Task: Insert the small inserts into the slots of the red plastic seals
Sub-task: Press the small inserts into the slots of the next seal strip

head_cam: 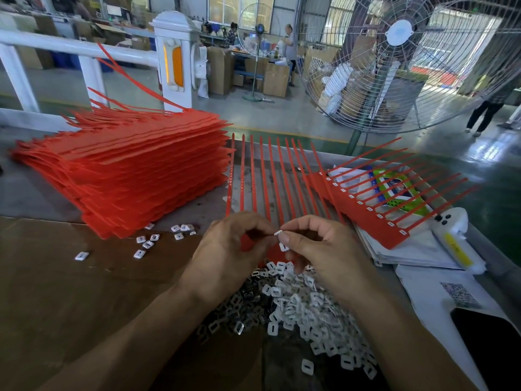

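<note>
Red seal strip (366, 218) already filled; both hands (225, 249) (324, 249) pinch one insert (278, 232), tall stack (135, 176) waiting.

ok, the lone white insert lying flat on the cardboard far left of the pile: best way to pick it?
Pinch the lone insert across its two long outer edges, coming straight down from above. It lies flat on the cardboard with bare space all round, so both edges are free. It looks too thin for a side approach, and the centre slot gives no hold. Both hands look busy with another insert.
</note>
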Available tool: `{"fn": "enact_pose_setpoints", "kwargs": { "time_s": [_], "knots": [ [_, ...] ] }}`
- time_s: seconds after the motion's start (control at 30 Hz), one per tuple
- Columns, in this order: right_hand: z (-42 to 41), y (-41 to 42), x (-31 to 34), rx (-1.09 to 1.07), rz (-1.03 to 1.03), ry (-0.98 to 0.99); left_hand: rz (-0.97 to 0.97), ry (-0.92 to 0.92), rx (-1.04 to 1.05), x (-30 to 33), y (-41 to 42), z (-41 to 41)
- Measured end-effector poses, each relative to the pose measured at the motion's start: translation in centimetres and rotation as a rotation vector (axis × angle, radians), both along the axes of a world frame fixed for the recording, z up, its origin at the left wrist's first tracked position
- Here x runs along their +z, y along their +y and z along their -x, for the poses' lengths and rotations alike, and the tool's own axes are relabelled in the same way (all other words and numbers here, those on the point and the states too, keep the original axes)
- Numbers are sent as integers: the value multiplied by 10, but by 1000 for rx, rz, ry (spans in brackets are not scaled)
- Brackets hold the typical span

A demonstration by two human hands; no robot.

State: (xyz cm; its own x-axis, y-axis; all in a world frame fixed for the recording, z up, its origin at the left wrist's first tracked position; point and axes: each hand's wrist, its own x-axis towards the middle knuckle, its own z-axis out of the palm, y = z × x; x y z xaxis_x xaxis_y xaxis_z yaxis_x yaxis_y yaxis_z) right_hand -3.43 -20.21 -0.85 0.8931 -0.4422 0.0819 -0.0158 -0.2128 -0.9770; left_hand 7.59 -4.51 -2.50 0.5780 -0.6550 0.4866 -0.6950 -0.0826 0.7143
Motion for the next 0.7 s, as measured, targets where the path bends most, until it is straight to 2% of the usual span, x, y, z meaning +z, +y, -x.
{"fn": "enact_pose_setpoints", "kwargs": {
  "time_s": [0.27,0.4,0.5,0.63,0.7],
  "knots": [
    [-1,-1,-1,50,-107,62,-50,-489,104,6,2,-7],
    [0,-2,-1,44,-145,69,-74,-641,105,7,0,-9],
    [0,-3,-2,23,-133,41,-76,-601,95,5,0,-9],
    [0,-3,-4,26,-27,0,-60,-381,96,2,2,-6],
    [0,-3,-5,28,13,-10,-50,-331,96,2,2,-6]
  ]
}}
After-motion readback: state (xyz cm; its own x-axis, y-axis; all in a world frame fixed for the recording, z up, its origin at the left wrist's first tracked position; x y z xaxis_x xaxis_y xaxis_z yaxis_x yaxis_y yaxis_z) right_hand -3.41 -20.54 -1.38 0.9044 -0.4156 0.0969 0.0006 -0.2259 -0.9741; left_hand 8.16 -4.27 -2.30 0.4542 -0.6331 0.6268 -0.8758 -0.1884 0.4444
